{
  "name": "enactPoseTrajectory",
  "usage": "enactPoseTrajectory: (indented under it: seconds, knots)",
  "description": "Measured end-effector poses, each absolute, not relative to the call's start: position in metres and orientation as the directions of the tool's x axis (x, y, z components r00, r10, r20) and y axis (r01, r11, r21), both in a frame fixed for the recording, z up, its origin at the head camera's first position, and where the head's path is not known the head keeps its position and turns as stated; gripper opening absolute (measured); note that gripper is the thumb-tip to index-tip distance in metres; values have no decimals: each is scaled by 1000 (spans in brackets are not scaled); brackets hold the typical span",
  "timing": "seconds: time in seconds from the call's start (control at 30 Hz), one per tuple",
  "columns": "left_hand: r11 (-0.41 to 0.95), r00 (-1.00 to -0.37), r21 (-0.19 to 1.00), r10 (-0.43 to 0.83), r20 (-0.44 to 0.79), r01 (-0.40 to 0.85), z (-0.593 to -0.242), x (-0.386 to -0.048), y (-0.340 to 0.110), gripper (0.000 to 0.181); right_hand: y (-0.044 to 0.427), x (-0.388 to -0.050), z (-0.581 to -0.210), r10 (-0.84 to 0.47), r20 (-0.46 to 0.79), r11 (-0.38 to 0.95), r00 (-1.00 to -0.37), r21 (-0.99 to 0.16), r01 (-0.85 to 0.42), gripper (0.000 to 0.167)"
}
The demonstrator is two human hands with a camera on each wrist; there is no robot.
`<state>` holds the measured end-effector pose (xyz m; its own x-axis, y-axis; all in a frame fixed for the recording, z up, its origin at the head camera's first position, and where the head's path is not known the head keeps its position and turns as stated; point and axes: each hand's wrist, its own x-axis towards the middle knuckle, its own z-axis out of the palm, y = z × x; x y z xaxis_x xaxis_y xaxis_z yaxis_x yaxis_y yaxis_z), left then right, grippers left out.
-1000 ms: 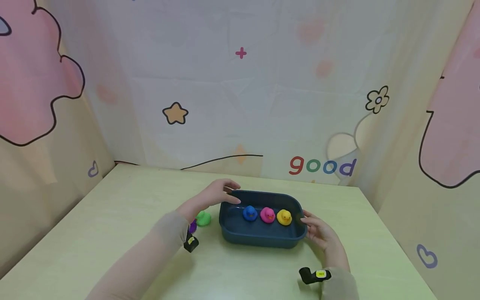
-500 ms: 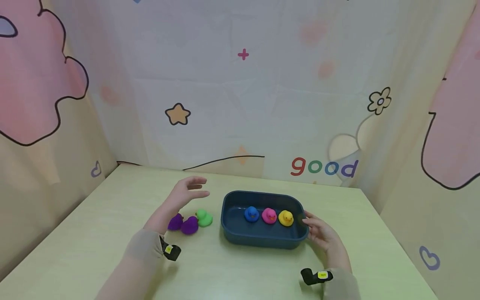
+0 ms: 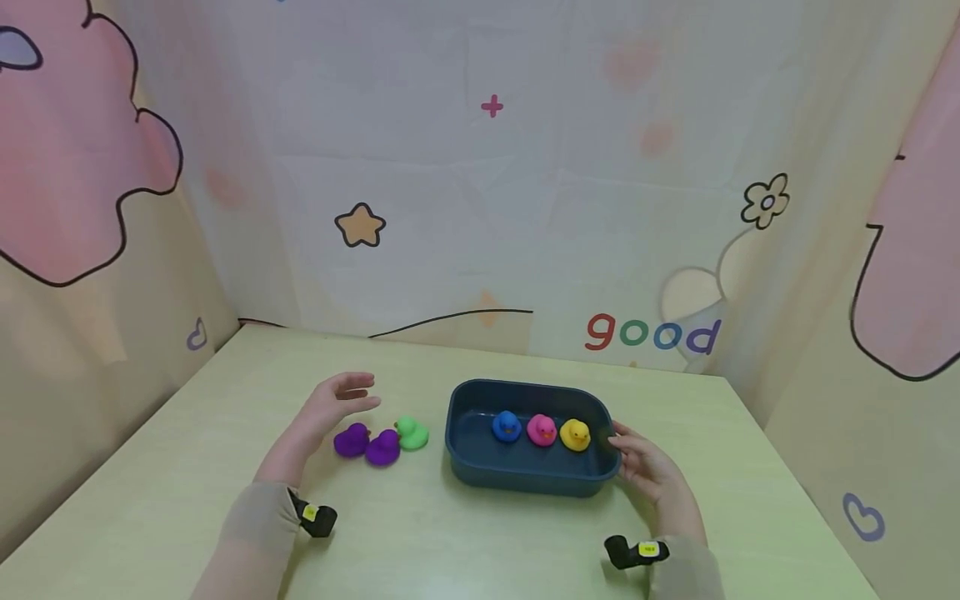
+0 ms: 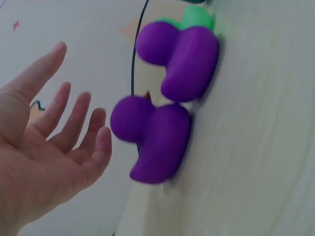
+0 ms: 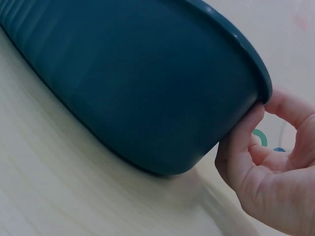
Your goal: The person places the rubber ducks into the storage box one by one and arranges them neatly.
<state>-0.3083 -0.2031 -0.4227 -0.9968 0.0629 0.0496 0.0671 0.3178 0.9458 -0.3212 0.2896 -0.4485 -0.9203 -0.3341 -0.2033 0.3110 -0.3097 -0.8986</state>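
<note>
The dark blue bin (image 3: 525,481) stands on the table with a blue duck (image 3: 507,427), a pink duck (image 3: 542,430) and a yellow duck (image 3: 575,435) in a row inside. My right hand (image 3: 654,473) grips its right end; in the right wrist view, fingers of that hand (image 5: 275,172) meet the bin's wall (image 5: 147,88) just below the rim. Left of the bin, two purple ducks (image 3: 352,441) (image 4: 160,142) sit beside a green duck (image 3: 412,434). Above and behind the purple ducks, my left hand (image 3: 330,408) hangs with spread fingers, holding nothing.
The pale table (image 3: 420,542) is bounded by a printed cloth (image 3: 435,250) at the back and by cloth at both sides. A small black device is strapped at each wrist (image 3: 318,520) (image 3: 637,552).
My left hand has let go of the bin's left rim and moved left, over to the purple ducks, which now show fully. My right hand has stayed at the bin's right end.
</note>
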Motion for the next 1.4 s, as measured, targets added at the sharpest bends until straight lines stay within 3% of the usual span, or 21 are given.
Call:
enactPoseTrajectory:
  seconds: [0.63, 1.4]
  knots:
    - [385, -971, 923, 226, -74, 19, -448, -310, -231, 62, 288, -319, -444, -348, -185, -337, -919, -890, 307, 24]
    - [482, -972, 875, 225, -73, 46, -458, -310, -227, 55, 290, -319, -447, -334, -202, -340, -921, -885, 318, 22]
